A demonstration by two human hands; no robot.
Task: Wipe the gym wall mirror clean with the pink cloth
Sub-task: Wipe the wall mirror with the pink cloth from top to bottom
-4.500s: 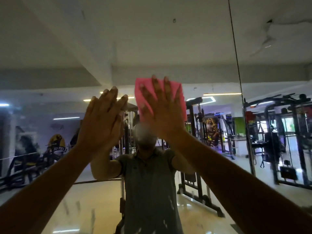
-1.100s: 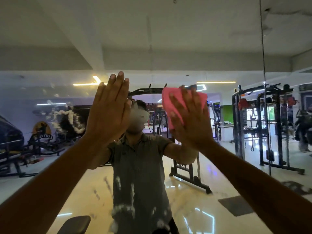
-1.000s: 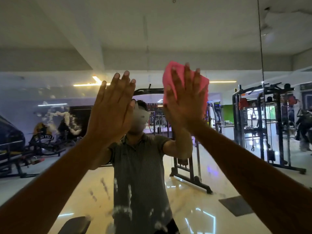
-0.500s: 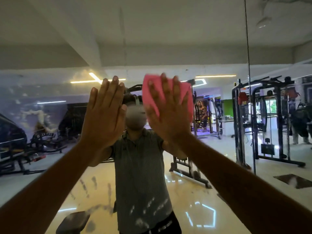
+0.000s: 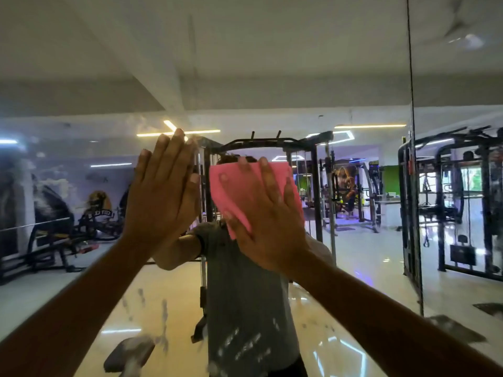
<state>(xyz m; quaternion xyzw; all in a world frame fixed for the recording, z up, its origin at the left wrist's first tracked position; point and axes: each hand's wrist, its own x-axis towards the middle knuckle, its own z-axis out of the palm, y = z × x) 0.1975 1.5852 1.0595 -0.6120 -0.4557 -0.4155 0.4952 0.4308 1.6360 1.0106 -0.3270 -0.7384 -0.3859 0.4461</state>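
Observation:
The wall mirror [image 5: 353,77] fills the whole view and reflects the gym and a person in a grey shirt. My right hand [image 5: 268,221] presses the pink cloth [image 5: 234,186] flat against the glass at head height, fingers straight and spread over it. My left hand [image 5: 160,197] lies flat on the mirror just left of the cloth, fingers straight and pointing up. White smears and finger marks [image 5: 152,306] show on the lower glass below my hands.
A vertical seam [image 5: 412,159] between mirror panels runs down the right side. Reflected weight racks [image 5: 462,202] and benches [image 5: 49,240] stand behind me on a glossy floor. A dark padded object [image 5: 128,355] shows low at the left.
My right hand has slid the cloth down and slightly right on the glass, from above head height to over the reflected face. The left hand stays flat in about the same place.

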